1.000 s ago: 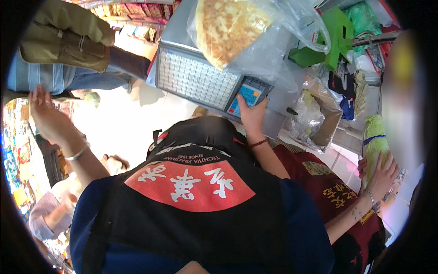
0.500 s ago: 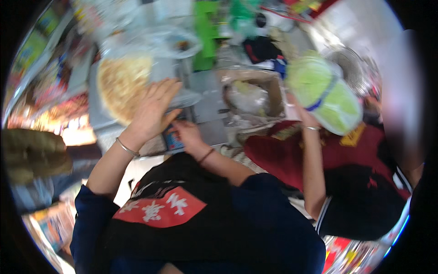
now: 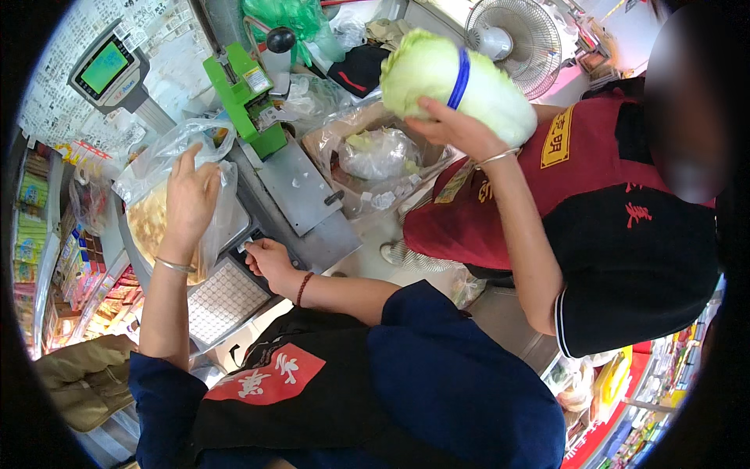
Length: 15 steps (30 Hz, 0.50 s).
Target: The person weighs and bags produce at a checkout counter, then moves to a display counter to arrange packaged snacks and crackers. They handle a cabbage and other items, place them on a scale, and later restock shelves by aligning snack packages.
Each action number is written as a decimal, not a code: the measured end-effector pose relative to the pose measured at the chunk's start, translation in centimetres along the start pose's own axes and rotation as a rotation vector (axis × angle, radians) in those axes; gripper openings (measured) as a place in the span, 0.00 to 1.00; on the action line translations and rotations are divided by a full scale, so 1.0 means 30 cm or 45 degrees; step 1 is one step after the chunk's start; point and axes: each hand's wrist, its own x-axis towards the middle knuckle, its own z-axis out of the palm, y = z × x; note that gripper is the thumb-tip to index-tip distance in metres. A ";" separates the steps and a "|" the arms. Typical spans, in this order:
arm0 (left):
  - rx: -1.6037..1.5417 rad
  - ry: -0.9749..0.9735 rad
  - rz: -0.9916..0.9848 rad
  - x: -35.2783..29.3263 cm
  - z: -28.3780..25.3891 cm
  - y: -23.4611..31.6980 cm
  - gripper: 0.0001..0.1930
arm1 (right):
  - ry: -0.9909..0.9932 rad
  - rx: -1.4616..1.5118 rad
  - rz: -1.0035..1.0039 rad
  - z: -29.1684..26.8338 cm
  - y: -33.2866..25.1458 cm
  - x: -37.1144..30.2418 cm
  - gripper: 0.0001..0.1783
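My left hand [image 3: 191, 207] is raised over a clear plastic bag [image 3: 172, 156], its fingers apart and partly bent. A round, browned flatbread [image 3: 148, 223] lies inside the bag on the weighing scale. My right hand [image 3: 269, 264] is at the scale's front right corner, with the fingertips pinched on a small white slip of paper [image 3: 244, 245]. Beside the right hand is the white key panel [image 3: 226, 301] of the scale. A green bag-sealing device [image 3: 248, 94] stands on the grey counter [image 3: 293, 191] beyond.
At right, a co-worker's hand [image 3: 461, 129] holds a napa cabbage [image 3: 492, 90] with a blue band. Below it, a cardboard box [image 3: 320, 144] holds wrapped produce [image 3: 379, 154]. The scale's display [image 3: 105, 70] rises at far left; a round fan [image 3: 519, 39] stands behind the cabbage.
My left hand has lifted off the flatbread. My right hand now pinches the small slip. The view has shifted and sharpened, and the co-worker's cabbage has turned to lie more sideways.
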 end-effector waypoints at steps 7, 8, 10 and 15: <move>0.090 -0.270 -0.114 0.066 0.117 -0.125 0.07 | -0.231 -0.002 -0.073 -0.142 -0.074 -0.111 0.11; 0.129 -0.294 -0.108 0.071 0.125 -0.126 0.07 | -0.163 0.031 -0.052 -0.180 -0.076 -0.124 0.11; 0.117 -0.276 -0.063 0.064 0.146 -0.139 0.09 | -0.082 0.041 -0.027 -0.242 -0.093 -0.173 0.10; -0.126 -0.307 -0.328 0.042 0.128 -0.070 0.14 | -0.050 0.063 0.032 -0.397 -0.093 -0.183 0.09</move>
